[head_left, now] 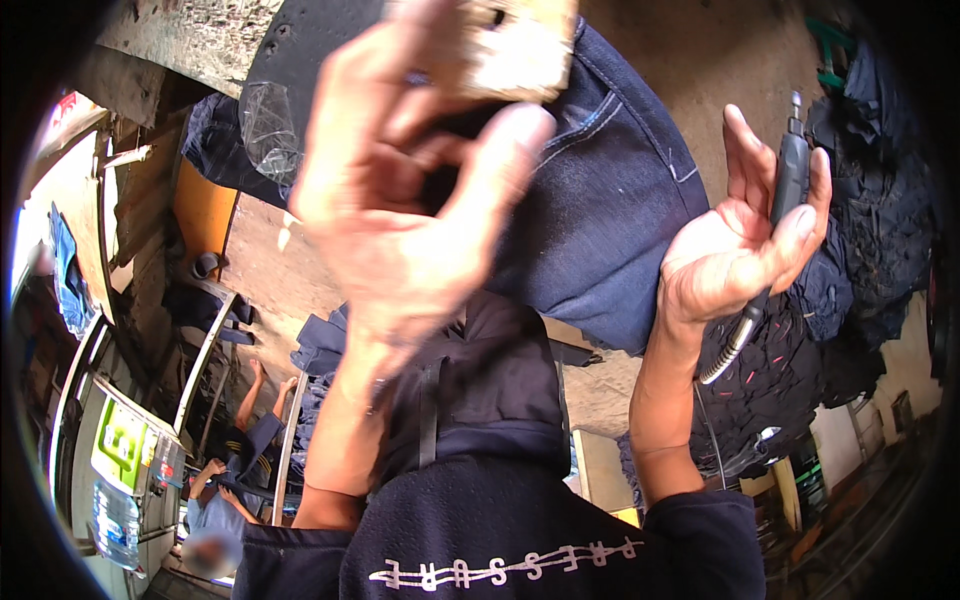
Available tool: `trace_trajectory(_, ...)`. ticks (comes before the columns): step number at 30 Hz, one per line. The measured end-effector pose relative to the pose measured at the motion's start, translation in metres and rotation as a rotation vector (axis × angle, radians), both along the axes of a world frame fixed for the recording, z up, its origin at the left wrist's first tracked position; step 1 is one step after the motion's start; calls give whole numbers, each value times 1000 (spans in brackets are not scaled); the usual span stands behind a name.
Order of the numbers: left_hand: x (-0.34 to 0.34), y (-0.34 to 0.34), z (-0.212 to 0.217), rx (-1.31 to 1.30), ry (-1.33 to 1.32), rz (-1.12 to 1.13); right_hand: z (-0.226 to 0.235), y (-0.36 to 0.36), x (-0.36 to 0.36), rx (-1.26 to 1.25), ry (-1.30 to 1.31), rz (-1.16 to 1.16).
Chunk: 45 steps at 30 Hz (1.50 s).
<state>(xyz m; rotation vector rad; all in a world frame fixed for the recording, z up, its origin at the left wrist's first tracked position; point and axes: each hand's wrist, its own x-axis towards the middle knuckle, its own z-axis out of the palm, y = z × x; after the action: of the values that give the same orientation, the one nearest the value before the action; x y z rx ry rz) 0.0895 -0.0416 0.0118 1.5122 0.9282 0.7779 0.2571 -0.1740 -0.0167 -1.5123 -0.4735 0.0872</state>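
My right hand (740,260) is closed around a dark pen-shaped rotary handpiece (792,165), its metal tip pointing up and a spring-sleeved cable trailing from its lower end. Blurred by motion, my left hand (400,200) is raised with the thumb and fingers apart. Its thumb overlaps the lower edge of a pale wooden block (520,55); whether they touch cannot be told. Dark blue denim jeans (610,200) lie before me, with pale stitching along a pocket and hem. My left hand hides part of them.
Piles of dark denim garments (860,170) fill the right side. A clear plastic piece (270,130) lies at the upper left by a round black surface (310,60). A metal-framed rack (205,360) stands left, where another person (215,510) sits low. A green container (122,445) is nearby.
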Motion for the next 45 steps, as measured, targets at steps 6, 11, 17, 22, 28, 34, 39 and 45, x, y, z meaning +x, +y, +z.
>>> trace_trajectory(6, -65, 149, -3, 227, 165, 394, -3, 2, 7, -96, -103, -1)
trace_trajectory(11, -99, 262, -39, 367, 273, 104, 6, 4, 3, -169, -162, -57)
trace_trajectory(17, -78, 222, 13, 893, 536, 246, 63, -43, -39, -339, -290, -100)
trace_trajectory(22, -90, 72, 59, 616, 656, -335, 88, -117, -51, -692, -326, -139)
trace_trajectory(28, -83, 50, 30, 481, 693, -260, 67, -133, -47, -695, -206, -29)
trace_trajectory(34, -87, 126, 48, 562, 732, -124, 68, -77, -49, -538, -229, 62)
trace_trajectory(39, -64, 146, 49, 1123, 755, 351, 35, 12, -29, -448, -178, 278)
trace_trajectory(45, 7, 2, 34, 745, 308, -736, 13, 15, -5, -198, -119, 265)
